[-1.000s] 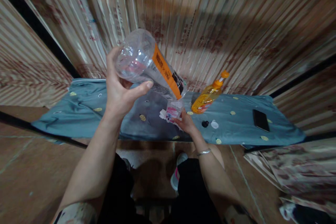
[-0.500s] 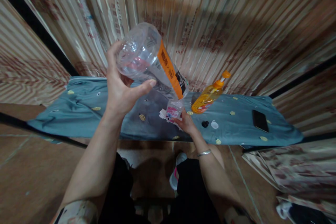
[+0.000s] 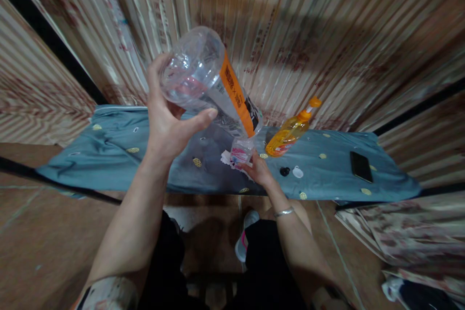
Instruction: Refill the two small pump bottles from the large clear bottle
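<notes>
My left hand (image 3: 165, 118) grips the base end of a large clear plastic bottle (image 3: 207, 82) with an orange and black label. The bottle is tipped mouth-down to the right, its neck over a small clear container with a pink label (image 3: 240, 151). My right hand (image 3: 258, 170), with a silver bracelet on the wrist, holds that small container on the blue-grey cloth (image 3: 119, 155) covering a low table. White paper lies under the container.
A yellow liquid bottle with an orange cap (image 3: 290, 131) leans behind my right hand. A black cap (image 3: 284, 171) and a white cap (image 3: 297, 172) lie on the cloth, a black phone (image 3: 360, 166) farther right. Striped boards stand behind; patterned fabric (image 3: 399, 237) lies right.
My left hand has lifted the base of the big bottle a little higher, tipping it more steeply. My right hand and the small container have stayed in place.
</notes>
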The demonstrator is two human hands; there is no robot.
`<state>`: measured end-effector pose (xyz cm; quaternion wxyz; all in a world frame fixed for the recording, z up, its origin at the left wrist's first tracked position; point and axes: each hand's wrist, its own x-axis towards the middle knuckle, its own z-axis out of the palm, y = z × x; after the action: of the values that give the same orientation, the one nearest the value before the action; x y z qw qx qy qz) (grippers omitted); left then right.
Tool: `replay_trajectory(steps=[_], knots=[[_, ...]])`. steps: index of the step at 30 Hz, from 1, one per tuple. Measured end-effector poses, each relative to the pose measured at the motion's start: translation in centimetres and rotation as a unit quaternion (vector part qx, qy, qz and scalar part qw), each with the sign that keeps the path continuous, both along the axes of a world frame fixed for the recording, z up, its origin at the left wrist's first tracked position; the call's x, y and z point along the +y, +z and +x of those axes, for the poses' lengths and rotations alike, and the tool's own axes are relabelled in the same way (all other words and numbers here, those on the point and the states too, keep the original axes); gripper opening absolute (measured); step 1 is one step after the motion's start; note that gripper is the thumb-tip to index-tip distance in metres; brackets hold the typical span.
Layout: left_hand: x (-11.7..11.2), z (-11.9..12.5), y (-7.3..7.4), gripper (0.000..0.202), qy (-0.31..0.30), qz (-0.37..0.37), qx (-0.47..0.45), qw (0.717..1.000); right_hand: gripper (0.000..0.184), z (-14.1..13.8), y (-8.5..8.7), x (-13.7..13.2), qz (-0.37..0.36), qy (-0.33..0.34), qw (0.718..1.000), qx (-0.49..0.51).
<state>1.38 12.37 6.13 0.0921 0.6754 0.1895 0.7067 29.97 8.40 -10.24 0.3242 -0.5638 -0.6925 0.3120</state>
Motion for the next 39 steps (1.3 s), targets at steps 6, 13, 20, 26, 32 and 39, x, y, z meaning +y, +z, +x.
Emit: replay_trajectory(steps=[6, 13, 20, 26, 32, 39], knots=[[0.2, -0.1, 0.2, 0.125, 0.009, 0.037, 0.021, 0.999, 0.069, 0.0, 0.2, -0.1, -0.009, 0.004, 1.0, -0.004], [0.5, 0.1, 0.2, 0.126, -0.013, 0.04, 0.015, 0.999, 0.062, -0.2, 0.7, -0.3, -0.006, 0.0, 1.0, -0.018], [0.1, 0.4, 0.2, 0.125, -0.056, -0.024, -0.028, 0.998, 0.062, -0.2, 0.6, -0.3, -0.009, -0.007, 1.0, -0.02], [-0.2, 0.5, 0.4, 0.121, -0.023, -0.016, -0.017, 0.999, 0.059, -0.1, 0.6, -0.3, -0.002, -0.008, 1.0, -0.028], [-0.3, 0.6, 0.5, 0.121, -0.034, -0.015, -0.006, 0.999, 0.062, -0.1, 0.4, -0.2, 0.013, -0.009, 0.999, -0.032], [0.8, 1.2, 0.3, 0.127, -0.017, 0.002, -0.016, 1.0, 0.073, -0.2, 0.1, -0.1, 0.008, -0.01, 1.0, -0.012]])
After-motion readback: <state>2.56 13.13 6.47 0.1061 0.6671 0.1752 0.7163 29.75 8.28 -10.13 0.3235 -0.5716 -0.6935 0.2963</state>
